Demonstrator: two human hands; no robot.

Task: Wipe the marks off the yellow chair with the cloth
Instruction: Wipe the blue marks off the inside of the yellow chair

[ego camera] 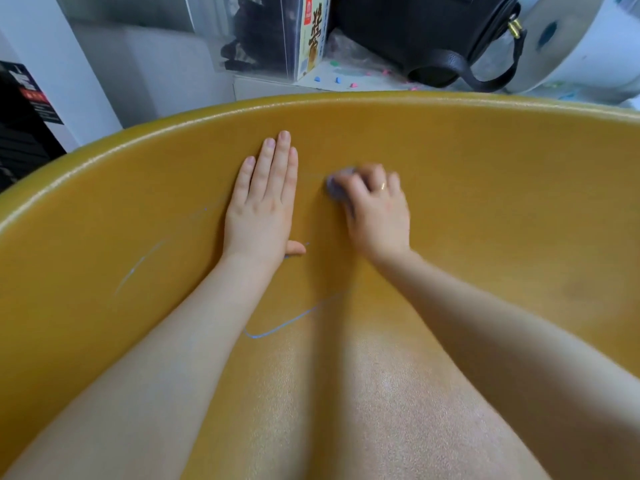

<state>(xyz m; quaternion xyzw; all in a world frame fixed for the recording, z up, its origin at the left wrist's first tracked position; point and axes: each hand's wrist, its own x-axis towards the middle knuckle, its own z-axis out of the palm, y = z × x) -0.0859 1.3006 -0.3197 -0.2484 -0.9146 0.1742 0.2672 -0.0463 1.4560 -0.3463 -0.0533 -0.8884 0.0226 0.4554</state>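
The yellow chair (485,188) fills the view, its curved back rising ahead of me. My left hand (263,199) lies flat against the back, fingers straight. Just to its right, my right hand (375,206) grips a small bluish-grey cloth (337,183) and presses it to the chair; the cloth is blurred and mostly covered by my fingers. A pale blue line mark (294,318) runs across the seat between my forearms. Fainter whitish streaks (138,265) show on the left part of the back.
Behind the chair's rim stand a black bag (433,39), a printed box (313,32) on a white surface with small coloured bits, and a white rounded object (588,43) at the far right. A black box (24,119) sits at the left.
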